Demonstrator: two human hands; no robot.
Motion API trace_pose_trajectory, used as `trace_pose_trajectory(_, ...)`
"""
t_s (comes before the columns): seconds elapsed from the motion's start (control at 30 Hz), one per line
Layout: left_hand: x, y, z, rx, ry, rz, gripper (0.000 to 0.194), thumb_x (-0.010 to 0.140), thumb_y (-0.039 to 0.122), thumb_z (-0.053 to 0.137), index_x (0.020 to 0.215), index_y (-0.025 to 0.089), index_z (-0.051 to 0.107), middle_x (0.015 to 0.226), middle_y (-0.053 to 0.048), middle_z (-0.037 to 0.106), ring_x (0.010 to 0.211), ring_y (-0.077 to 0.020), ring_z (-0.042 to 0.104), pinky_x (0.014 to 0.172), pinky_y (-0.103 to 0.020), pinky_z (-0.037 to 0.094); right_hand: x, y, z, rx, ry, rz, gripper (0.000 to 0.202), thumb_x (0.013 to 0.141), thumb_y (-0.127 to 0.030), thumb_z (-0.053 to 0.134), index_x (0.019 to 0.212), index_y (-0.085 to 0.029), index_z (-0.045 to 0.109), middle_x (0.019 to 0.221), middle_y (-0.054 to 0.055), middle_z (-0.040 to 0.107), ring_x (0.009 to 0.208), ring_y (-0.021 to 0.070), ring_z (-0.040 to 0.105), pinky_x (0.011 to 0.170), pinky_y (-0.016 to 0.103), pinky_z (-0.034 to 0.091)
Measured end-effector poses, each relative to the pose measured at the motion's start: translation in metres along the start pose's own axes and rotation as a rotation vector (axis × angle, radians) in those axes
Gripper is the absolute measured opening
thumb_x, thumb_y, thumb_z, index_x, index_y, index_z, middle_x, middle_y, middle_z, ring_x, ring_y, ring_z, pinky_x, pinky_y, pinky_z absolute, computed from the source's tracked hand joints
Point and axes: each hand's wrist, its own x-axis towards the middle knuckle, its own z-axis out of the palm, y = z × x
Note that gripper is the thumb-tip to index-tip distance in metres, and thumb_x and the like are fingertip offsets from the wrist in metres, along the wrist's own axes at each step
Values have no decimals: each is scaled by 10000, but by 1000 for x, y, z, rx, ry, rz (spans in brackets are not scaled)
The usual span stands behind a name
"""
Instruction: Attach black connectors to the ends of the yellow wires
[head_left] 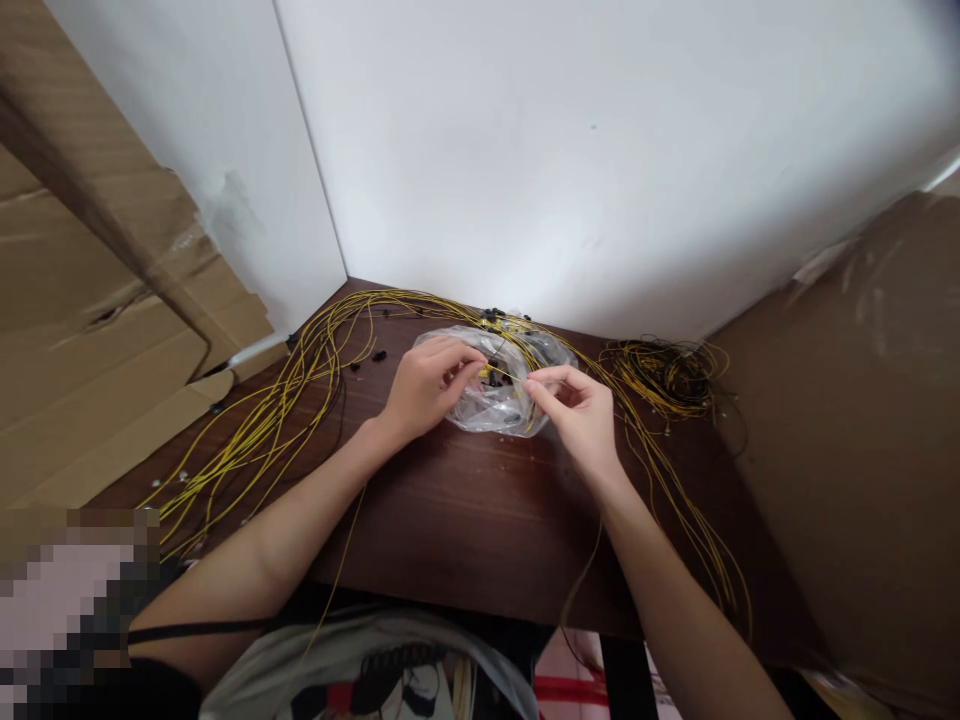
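Between my two hands a thin yellow wire (504, 373) is stretched above a clear plastic bag (491, 418). My left hand (439, 380) pinches it at one end, thumb against forefinger. My right hand (576, 405) pinches the same wire a short way to the right. Small dark and yellow pieces show in the bag's opening, too small to name. One length of wire hangs down under my left forearm, another under my right wrist. Behind the bag runs a long bundle of yellow wires (315, 350), arching from the left side of the brown table to the right.
A tangled coil of yellow and black wire (664, 378) lies at the right rear. Small black parts (379, 355) are scattered left of the bag. White panels (525, 150) rise behind; cardboard (112, 300) stands left, and a brown board (855, 420) right.
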Motion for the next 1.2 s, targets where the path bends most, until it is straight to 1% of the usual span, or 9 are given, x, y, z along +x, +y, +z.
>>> trace_pose_trajectory(0.17,-5,7,9,-55,-76,39,140,835,241,534,907,163,626,720,-26,630,629,-117,526,626,-241,417,-4,-2,8,24,-53,11,137,706,-308,645,741,-176,644,510,-38,486,470,93,413,484,240,347)
trace_pose_trajectory(0.3,-6,4,12,-43,-151,106,142,855,219,498,823,162,624,746,-45,645,702,-138,550,678,-265,424,-6,-2,12,30,-96,19,126,702,-296,646,736,-175,645,512,-40,481,472,91,407,482,238,343)
trace_pose_trajectory(0.47,1,-10,-6,61,-12,23,129,846,233,515,804,163,616,740,-44,636,689,-145,534,669,-274,422,-1,1,5,80,-36,40,135,695,-296,660,753,-175,655,502,-37,501,469,95,436,490,241,363)
trace_pose_trajectory(0.57,1,-10,-6,36,34,-5,135,836,238,537,917,168,619,765,-41,633,689,-142,528,670,-276,429,-1,1,5,137,-25,94,159,677,-311,676,745,-169,657,507,-35,521,466,87,448,479,230,369)
trace_pose_trajectory(0.67,-3,-1,6,-62,-64,83,207,831,230,551,1026,177,597,789,-37,641,758,-153,542,736,-299,437,-2,1,10,208,-57,181,203,642,-339,698,734,-163,654,519,-33,541,459,78,454,451,210,367)
trace_pose_trajectory(0.8,-6,3,13,-75,-169,153,133,844,210,526,919,165,626,768,-44,630,752,-152,527,709,-292,434,-3,6,14,290,-107,279,224,618,-343,719,730,-161,652,534,-33,553,456,65,460,414,181,324)
trace_pose_trajectory(1.0,4,-14,-9,85,29,80,100,821,221,558,817,170,643,760,-45,640,745,-162,513,704,-304,429,2,13,11,418,-208,334,179,643,-308,709,740,-163,668,560,-27,564,447,47,440,417,177,318)
trace_pose_trajectory(1.1,4,-13,-10,130,99,59,105,806,231,580,865,171,645,790,-45,648,775,-168,514,738,-317,426,2,12,10,464,-224,378,183,620,-287,728,745,-165,675,572,-26,574,460,46,454,427,176,330)
trace_pose_trajectory(1.2,0,-6,1,116,-53,148,182,788,271,607,944,183,641,813,-43,653,831,-183,517,789,-341,419,2,9,10,510,-240,439,197,595,-271,750,741,-161,676,566,-27,580,462,41,465,448,174,349)
